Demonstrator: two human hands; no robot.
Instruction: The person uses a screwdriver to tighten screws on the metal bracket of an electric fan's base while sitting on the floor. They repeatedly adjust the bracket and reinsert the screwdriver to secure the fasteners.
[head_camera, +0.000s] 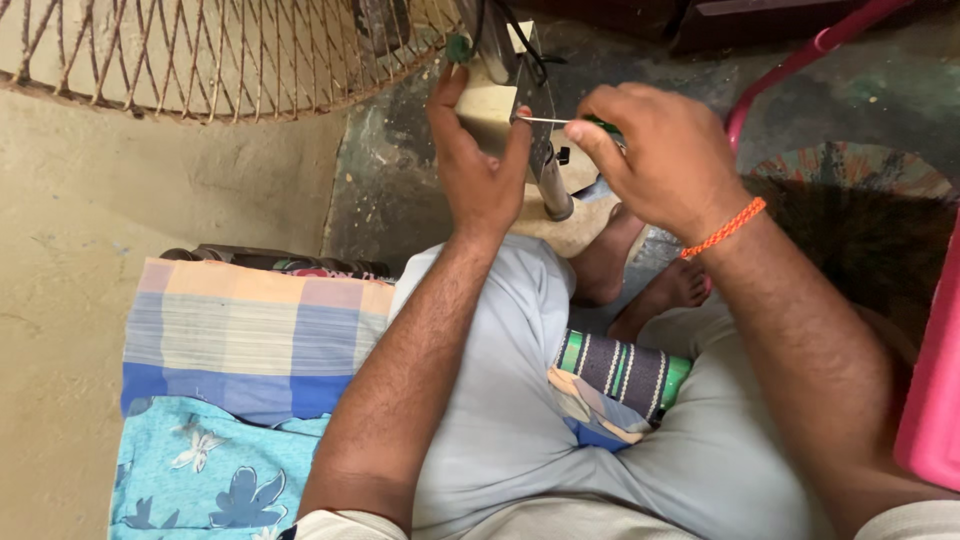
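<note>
Above your knees, a rusty fan grille (210, 50) lies beside a checked cloth (250, 330). Your left hand (478, 165) grips the fan's cream motor housing (490, 110); your right hand (655, 160) pinches a screwdriver (560, 121) against it.

2 hands: left hand (478, 165), right hand (655, 160). 1 screwdriver (565, 122), 1 fan guard (215, 50), 1 orange wristband (725, 228). 2 bare feet (640, 275), 1 striped cushion (622, 372).

Screwdriver (560, 122) handle hidden inside right hand (655, 160)
</note>
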